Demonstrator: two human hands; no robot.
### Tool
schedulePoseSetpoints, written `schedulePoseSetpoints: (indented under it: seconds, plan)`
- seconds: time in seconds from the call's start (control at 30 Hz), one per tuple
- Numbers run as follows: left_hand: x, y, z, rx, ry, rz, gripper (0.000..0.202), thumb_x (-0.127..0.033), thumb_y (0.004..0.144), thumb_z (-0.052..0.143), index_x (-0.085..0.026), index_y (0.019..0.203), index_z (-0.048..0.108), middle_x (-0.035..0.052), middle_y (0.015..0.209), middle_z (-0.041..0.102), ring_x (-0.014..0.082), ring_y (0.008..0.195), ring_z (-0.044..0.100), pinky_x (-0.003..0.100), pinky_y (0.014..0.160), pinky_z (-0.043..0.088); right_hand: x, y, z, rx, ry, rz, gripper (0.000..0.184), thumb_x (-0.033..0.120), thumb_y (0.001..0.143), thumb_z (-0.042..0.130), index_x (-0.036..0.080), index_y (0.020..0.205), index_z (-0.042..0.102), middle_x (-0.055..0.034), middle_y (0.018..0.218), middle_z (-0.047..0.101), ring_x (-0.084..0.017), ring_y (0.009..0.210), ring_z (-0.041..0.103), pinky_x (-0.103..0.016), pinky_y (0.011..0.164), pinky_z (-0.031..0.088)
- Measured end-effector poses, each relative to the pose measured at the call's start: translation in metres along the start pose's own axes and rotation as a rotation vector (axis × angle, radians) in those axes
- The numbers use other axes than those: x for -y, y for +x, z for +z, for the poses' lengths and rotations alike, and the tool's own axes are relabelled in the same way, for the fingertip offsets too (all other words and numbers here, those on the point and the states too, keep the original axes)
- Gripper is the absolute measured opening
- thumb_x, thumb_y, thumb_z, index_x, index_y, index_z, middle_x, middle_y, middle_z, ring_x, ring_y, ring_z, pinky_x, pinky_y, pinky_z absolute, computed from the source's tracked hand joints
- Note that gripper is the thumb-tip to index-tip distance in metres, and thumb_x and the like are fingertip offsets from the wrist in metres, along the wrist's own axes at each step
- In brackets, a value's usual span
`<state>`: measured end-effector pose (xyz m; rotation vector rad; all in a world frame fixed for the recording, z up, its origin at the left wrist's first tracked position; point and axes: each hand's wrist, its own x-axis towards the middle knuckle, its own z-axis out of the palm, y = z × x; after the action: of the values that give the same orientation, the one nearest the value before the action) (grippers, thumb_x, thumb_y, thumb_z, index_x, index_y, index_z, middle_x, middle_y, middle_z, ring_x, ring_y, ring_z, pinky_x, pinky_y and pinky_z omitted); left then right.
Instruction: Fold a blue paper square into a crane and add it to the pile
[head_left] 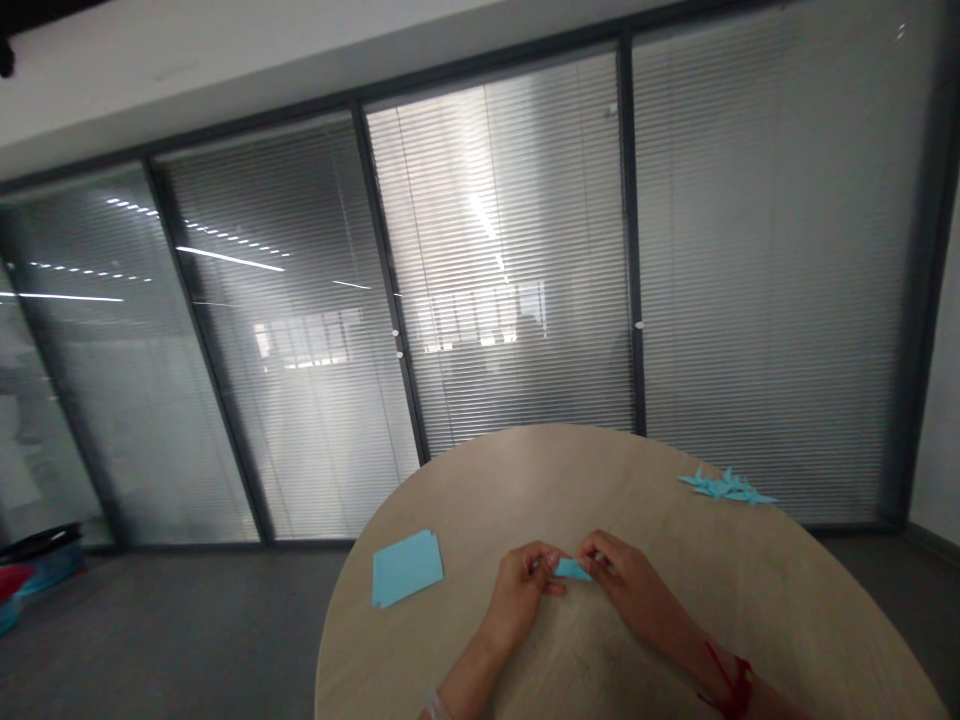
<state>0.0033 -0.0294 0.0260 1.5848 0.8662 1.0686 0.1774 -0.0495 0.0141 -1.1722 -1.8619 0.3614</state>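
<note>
A small folded piece of light blue paper (572, 569) is held between my two hands, over the near middle of the round table. My left hand (523, 583) pinches its left end between thumb and fingers. At the right end, my right hand (616, 572) has its fingers closed on the same paper. Fingers cover both ends, so the exact fold cannot be made out. To the left of my hands lies a stack of light blue square paper sheets (407, 569), slightly uneven at the edges.
The round wooden table (540, 480) has a pile of folded light blue paper pieces (726, 486) near its far right edge. Glass partitions with blinds (517, 250) stand behind it. On the floor at far left is a dark-rimmed blue bin (56, 560).
</note>
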Motion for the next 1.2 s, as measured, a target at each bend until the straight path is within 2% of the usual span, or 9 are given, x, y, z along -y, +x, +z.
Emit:
schedulePoseSetpoints:
  seconds: [0.1,0.17,0.27,0.33,0.47,0.57,0.73,0.97,1.2]
  plan:
    - [-0.001,0.0,0.0,0.038,-0.07,-0.012,0.053,-0.062,0.071,0.059,-0.012,0.084,0.07,0.0081,0.081,0.067,0.0222,0.08,0.062,0.032,0.067,0.053,-0.002,0.001,0.0,-0.003,0.02,0.018,0.036,0.046,0.092,0.038,0.019,0.077,0.057,-0.0023,0.075,0.062,-0.017,0.07,0.057,-0.027,0.066,0.041]
    - [-0.001,0.001,0.0,0.035,-0.1,-0.036,0.051,-0.06,0.071,0.061,-0.012,0.087,0.069,0.007,0.081,0.067,0.021,0.08,0.063,0.03,0.067,0.052,-0.002,0.001,0.0,-0.007,0.037,0.03,0.036,0.046,0.092,0.038,0.019,0.078,0.057,-0.0025,0.077,0.063,-0.017,0.072,0.058,-0.027,0.068,0.042]
    - [-0.002,0.002,0.001,-0.026,-0.063,-0.06,0.048,-0.043,0.058,0.078,-0.015,0.094,0.066,-0.0018,0.063,0.062,0.0137,0.062,0.059,0.024,0.059,0.048,-0.001,0.001,0.0,-0.021,0.06,0.024,0.034,0.045,0.092,0.04,0.019,0.079,0.059,-0.0032,0.079,0.064,-0.018,0.075,0.06,-0.027,0.07,0.044]
    - [-0.002,0.002,0.003,-0.066,-0.023,-0.055,0.048,-0.03,0.051,0.082,-0.015,0.093,0.066,-0.0057,0.055,0.059,0.0107,0.054,0.055,0.021,0.055,0.044,0.002,0.001,0.0,-0.034,0.067,0.011,0.033,0.043,0.092,0.041,0.019,0.08,0.06,-0.0038,0.081,0.064,-0.018,0.077,0.06,-0.027,0.072,0.045]
    - [-0.002,0.003,0.006,-0.093,-0.084,-0.066,0.037,-0.031,0.054,0.08,-0.015,0.083,0.066,-0.0008,0.06,0.066,0.0142,0.057,0.061,0.024,0.058,0.048,0.005,0.0,0.001,-0.069,0.048,-0.075,0.029,0.039,0.093,0.042,0.021,0.091,0.064,-0.0053,0.089,0.065,-0.018,0.085,0.06,-0.03,0.079,0.047]
    - [0.001,0.004,0.006,-0.098,-0.139,-0.069,0.036,-0.036,0.054,0.079,-0.014,0.079,0.065,0.0025,0.062,0.069,0.0174,0.06,0.064,0.029,0.062,0.051,0.001,-0.001,0.003,-0.089,0.012,-0.162,0.025,0.036,0.093,0.045,0.025,0.098,0.067,-0.0059,0.095,0.064,-0.019,0.092,0.059,-0.033,0.085,0.049]
    - [0.004,0.005,0.004,-0.108,-0.15,-0.065,0.032,-0.035,0.057,0.078,-0.014,0.077,0.066,0.0039,0.066,0.071,0.0191,0.065,0.067,0.031,0.067,0.053,-0.005,-0.001,0.004,-0.103,-0.058,-0.224,0.024,0.031,0.093,0.047,0.027,0.102,0.069,-0.0073,0.103,0.062,-0.02,0.095,0.059,-0.034,0.086,0.05]
    - [0.002,0.004,0.005,-0.132,-0.171,-0.083,0.024,-0.022,0.057,0.073,-0.014,0.078,0.065,0.0009,0.062,0.07,0.017,0.061,0.065,0.029,0.063,0.053,-0.002,-0.002,0.004,-0.119,-0.117,-0.308,0.021,0.027,0.092,0.049,0.025,0.098,0.069,-0.0075,0.099,0.063,-0.021,0.094,0.057,-0.035,0.082,0.05]
    - [0.0,0.002,0.009,-0.111,-0.03,-0.077,0.03,-0.017,0.057,0.069,-0.014,0.086,0.064,-0.0003,0.059,0.068,0.0147,0.055,0.062,0.025,0.056,0.049,0.001,0.0,0.006,-0.08,-0.116,-0.241,0.017,0.026,0.09,0.052,0.022,0.077,0.062,-0.0041,0.085,0.06,-0.02,0.085,0.055,-0.035,0.078,0.048]
